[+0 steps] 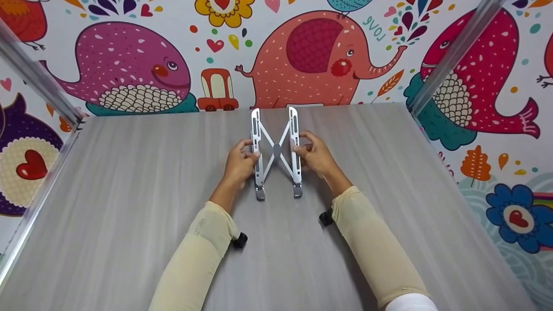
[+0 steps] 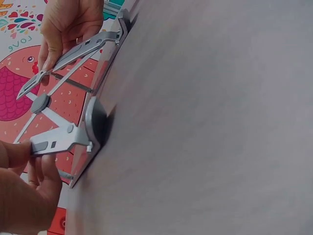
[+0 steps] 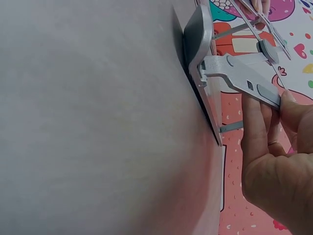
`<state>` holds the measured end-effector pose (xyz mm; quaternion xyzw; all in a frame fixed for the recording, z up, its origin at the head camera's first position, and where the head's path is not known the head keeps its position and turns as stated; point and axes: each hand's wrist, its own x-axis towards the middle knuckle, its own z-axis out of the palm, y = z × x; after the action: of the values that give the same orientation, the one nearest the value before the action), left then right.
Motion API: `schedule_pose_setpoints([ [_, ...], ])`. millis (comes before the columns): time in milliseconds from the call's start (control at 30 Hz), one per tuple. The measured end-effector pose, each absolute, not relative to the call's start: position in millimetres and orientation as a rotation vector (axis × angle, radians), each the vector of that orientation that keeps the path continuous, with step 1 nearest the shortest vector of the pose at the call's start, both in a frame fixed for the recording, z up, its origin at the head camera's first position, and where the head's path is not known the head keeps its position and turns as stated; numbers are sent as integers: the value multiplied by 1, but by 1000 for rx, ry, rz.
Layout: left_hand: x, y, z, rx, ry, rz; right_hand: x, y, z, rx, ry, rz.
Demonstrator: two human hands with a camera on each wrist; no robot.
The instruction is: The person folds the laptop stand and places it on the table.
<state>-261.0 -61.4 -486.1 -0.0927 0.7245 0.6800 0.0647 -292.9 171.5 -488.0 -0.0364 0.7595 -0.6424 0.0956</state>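
Observation:
A silver folding laptop stand (image 1: 295, 162) stands on the table near its back edge, its two slotted side arms linked by crossing bars with a grey round hub (image 1: 277, 150) in the middle. My left hand (image 1: 238, 162) pinches the left arm between thumb and fingers. On the other side, my right hand (image 1: 319, 155) grips the right arm the same way, thumb on top and fingers beneath. Both wrist views show the upper arms raised at a slope above the base rails. Grey hooked feet (image 1: 260, 193) at the front end point toward me.
The wood-grain table (image 1: 129, 194) spreads around the stand. Behind it rises a wall (image 1: 164, 17) printed with cartoon animals, with metal posts (image 1: 453, 60) at the back corners. Black wrist devices (image 1: 240, 240) hang by both sleeves.

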Motion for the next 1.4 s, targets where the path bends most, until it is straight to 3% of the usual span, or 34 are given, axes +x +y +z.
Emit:
schedule_pose_setpoints([
  [1400,-269,-34,-484,-253,2246,2006,-299,152,-487,-196,2289,-1793],
])
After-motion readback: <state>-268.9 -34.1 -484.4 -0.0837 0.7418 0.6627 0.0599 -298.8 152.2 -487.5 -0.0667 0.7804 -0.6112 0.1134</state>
